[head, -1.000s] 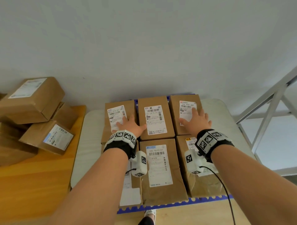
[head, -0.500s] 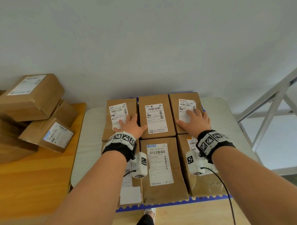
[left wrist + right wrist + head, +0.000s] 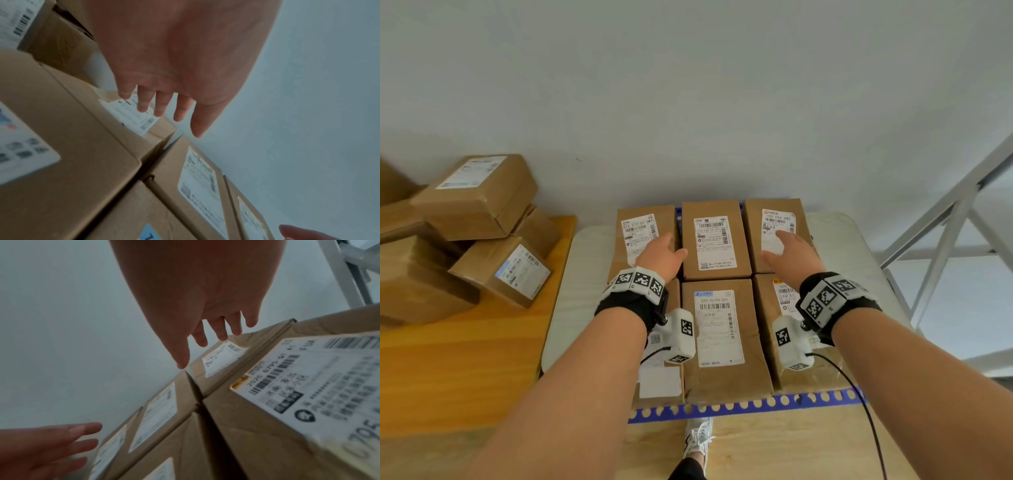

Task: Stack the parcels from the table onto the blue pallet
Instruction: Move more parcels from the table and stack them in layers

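Six parcels (image 3: 717,240) set in two rows on the blue pallet (image 3: 743,407); more piled on the wooden table (image 3: 465,359). Left hand (image 3: 658,255) and right hand (image 3: 789,253) flat over the back corner parcels, fingers spread, gripping nothing. Step judged: squaring the layer. Next: fetching another parcel.

Black wristbands (image 3: 629,303), checkered markers, white cameras (image 3: 678,336), cable (image 3: 859,394).

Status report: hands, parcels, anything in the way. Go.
Both hands open: left hand and right hand over the back-row parcels. Six on blue pallet. More parcels left on table. Nothing blocking.
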`<state>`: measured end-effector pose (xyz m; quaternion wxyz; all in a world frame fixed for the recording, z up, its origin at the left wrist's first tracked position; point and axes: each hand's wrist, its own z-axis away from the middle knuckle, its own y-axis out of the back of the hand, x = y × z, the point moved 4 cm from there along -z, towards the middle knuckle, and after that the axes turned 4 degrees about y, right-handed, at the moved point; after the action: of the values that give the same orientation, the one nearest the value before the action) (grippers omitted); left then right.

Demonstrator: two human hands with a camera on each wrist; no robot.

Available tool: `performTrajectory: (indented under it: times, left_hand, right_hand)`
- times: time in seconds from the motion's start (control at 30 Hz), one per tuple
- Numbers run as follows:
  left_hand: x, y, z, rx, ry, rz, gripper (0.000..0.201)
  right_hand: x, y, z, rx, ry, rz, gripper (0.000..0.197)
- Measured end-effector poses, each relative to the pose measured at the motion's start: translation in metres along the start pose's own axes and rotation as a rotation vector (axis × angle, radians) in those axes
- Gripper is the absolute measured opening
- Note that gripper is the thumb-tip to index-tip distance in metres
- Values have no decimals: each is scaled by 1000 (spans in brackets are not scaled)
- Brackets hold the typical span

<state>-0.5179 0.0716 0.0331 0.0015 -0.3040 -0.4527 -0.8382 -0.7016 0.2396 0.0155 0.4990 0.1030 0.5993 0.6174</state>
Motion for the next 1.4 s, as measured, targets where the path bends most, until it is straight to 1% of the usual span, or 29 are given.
performTrajectory:
  times: [0.13, 0.27, 0.4, 0.43, 0.5, 0.6, 0.73, 0.83, 1.0, 1.1, 1.2, 1.3, 1.4]
  left_hand:
    - [-7, 14, 37, 73, -22, 105, 56]
    - [-24, 29, 83, 159, -48, 132, 53]
    - [-49, 49, 129, 223, -50, 141, 41]
    - [-58, 55, 137, 230, -31, 129, 39]
    - [-79, 66, 151, 246, 4, 112, 43]
    - [-112, 84, 165, 267, 48, 128, 53]
    - [-154, 112, 178, 317, 79, 170, 51]
    - [-194, 135, 184, 351, 91, 217, 47]
    - [-275, 183, 194, 363, 174, 231, 58]
    - [-330, 218, 197, 387, 216, 248, 58]
    - [-381, 253, 203, 408, 244, 223, 57]
    - [-426, 289, 209, 415, 253, 219, 57]
    - [-466, 322, 210, 451, 254, 228, 56]
  right_hand:
    - [-27, 7, 34, 9, 78, -65, 63]
    - [-61, 7, 70, -3, 194, -73, 62]
    - [-97, 0, 109, -25, 304, -97, 57]
    - [-107, -2, 118, -34, 335, -94, 55]
    - [-129, -7, 135, -59, 387, -81, 52]
    - [-160, -17, 155, -101, 448, -95, 53]
    - [-208, -36, 173, -157, 510, -129, 52]
    - [-249, -57, 184, -178, 547, -136, 52]
    - [-327, -106, 203, -199, 574, -117, 52]
    - [-381, -141, 216, -203, 625, -104, 52]
    - [-429, -178, 230, -237, 648, -98, 53]
    - [-473, -206, 243, -248, 660, -115, 53]
    - [-513, -232, 253, -268, 675, -118, 53]
